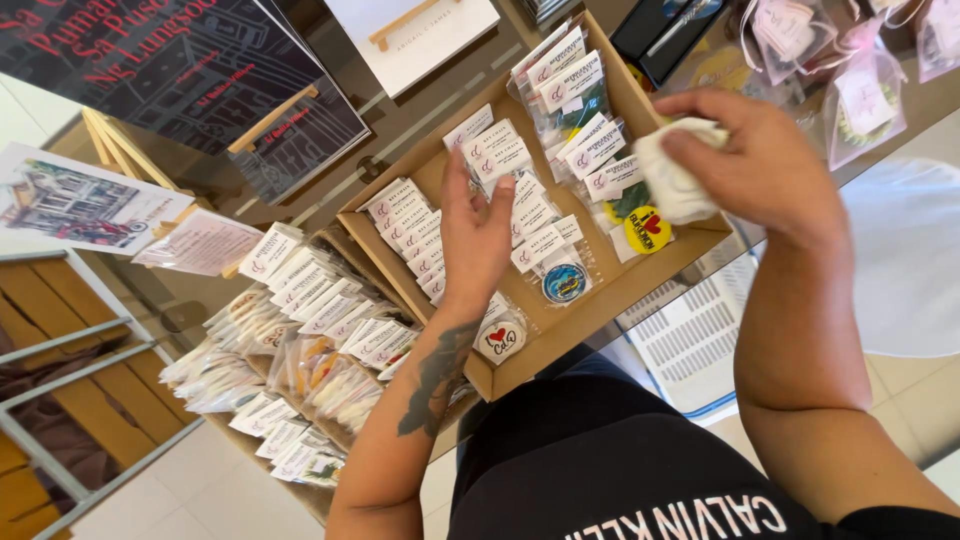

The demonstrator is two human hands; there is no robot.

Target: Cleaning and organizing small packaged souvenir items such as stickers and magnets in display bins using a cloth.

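Here, left hand (473,235): fingers straight and together, palm nearly flat, holding nothing, fingertips resting among the packets (420,235) filed in rows inside the open cardboard box (560,335) on the glass table (390,120). Right hand (765,165): fingers curled shut around a white cloth (672,182), held above the box's right corner, just over a yellow badge (647,229)

Packets (530,215) lie in the box (600,300); more packets (300,330) left of it.
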